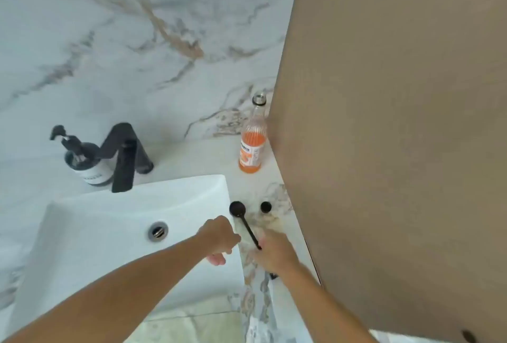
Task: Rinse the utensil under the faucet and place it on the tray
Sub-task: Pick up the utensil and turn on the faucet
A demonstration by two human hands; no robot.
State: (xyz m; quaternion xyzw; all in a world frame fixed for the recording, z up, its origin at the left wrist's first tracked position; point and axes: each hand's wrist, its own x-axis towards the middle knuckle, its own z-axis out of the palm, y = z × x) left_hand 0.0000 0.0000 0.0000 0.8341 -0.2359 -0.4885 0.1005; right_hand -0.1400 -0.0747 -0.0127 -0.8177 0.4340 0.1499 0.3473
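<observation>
Right hand (275, 250) gripped the spoon (245, 223) by its handle end, bowl pointing away over the counter (208, 156), faucet (123, 161) up-left; left hand (219, 235) apparently curled empty.

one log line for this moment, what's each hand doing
right hand grips black spoon handle, bowl over marble counter | left hand at white sink rim, holding nothing visible | black faucet dry

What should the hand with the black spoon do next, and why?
Probably carry the spoon left, over the sink and under the faucet. The right hand holds its handle, but the bowl end is above the counter, beside the sink, and no water shows running.
</observation>
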